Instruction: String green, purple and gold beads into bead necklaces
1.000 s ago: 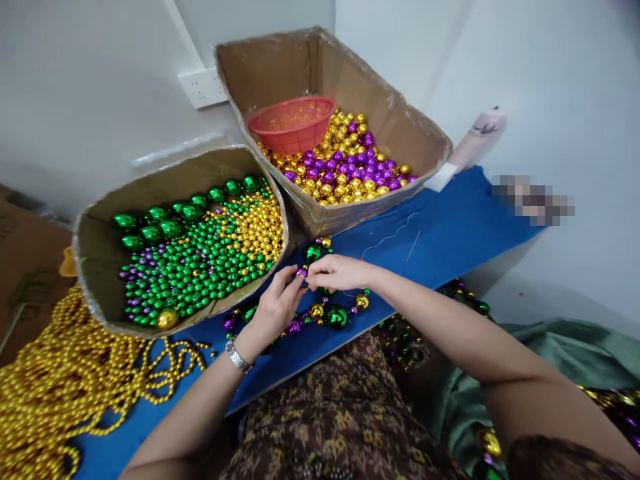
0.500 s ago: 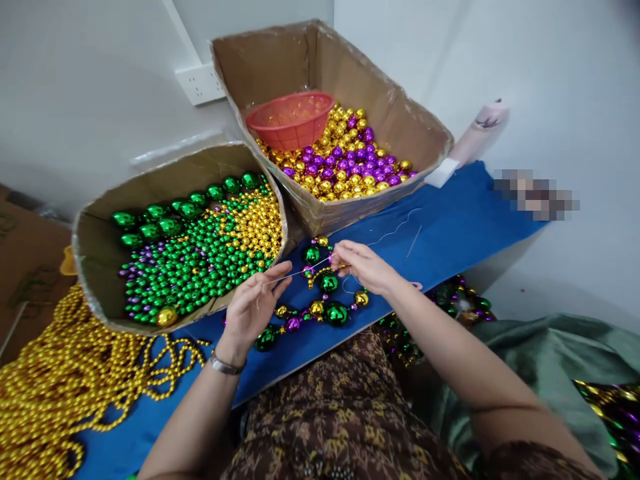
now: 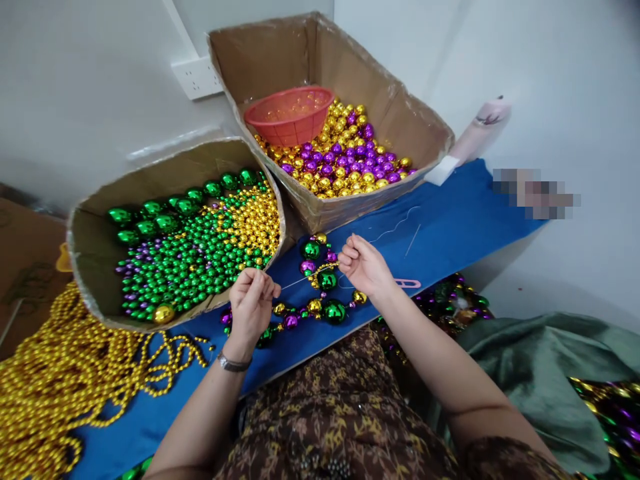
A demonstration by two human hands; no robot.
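A thin pale string is stretched taut between my two hands. My left hand is closed on its near end, in front of the green-and-gold bead box. My right hand pinches the other end, and a short strand of small gold beads runs close to its fingers. Beneath and around the string lies a bead necklace of green, gold and purple balls on the blue table cover. Just past my right wrist is a pink scissors-like handle.
One cardboard box holds green, gold and purple beads. Behind it, a larger box holds gold and purple beads plus a red basket. Gold bead strands pile up at left. A pink bottle-like object stands at the back right.
My left hand has gone from loosely open fingers to a closed grip on the string. My right fingers have curled tighter. The pink handle shows more fully now.
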